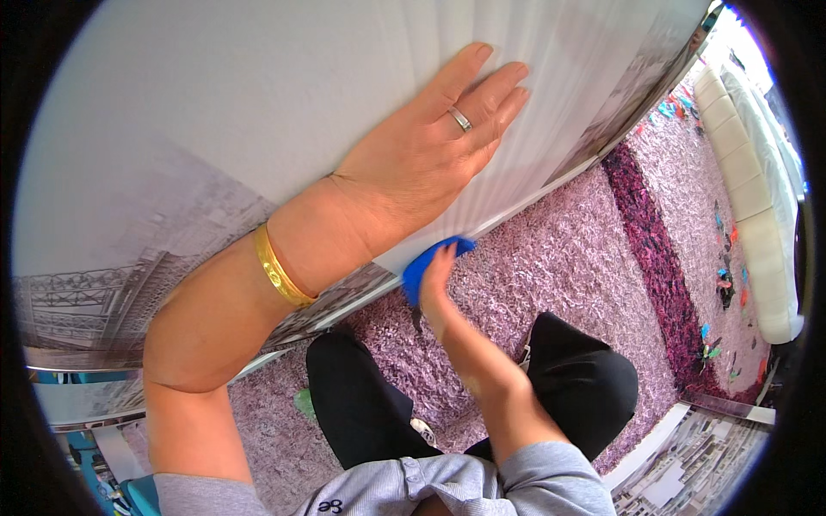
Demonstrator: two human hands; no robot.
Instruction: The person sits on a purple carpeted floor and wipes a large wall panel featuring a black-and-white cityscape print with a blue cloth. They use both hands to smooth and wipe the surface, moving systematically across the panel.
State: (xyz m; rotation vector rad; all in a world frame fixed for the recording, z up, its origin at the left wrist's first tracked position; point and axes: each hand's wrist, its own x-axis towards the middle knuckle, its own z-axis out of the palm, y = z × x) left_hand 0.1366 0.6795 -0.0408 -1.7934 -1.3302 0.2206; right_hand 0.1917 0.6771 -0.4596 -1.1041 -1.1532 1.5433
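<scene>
My left hand (pixel 432 138), with a ring and a gold bangle at the wrist, lies with its palm against a large upright panel (pixel 290 84) printed with a grey cityscape and ironwork. The fingers are slightly spread and hold nothing. Lower down, my right hand (pixel 441 271) has a blue cloth (pixel 419 267) under its fingers, pressed at the panel's bottom edge just above the carpet. The palm side of the right hand is hidden, and the hand looks slightly blurred.
A shaggy pink carpet (pixel 516 271) with a dark purple stripe (pixel 652 258) covers the floor. At the right lies a cream padded piece of furniture (pixel 742 193), with small coloured scraps scattered beside it. Another printed panel (pixel 703 464) is at the lower right.
</scene>
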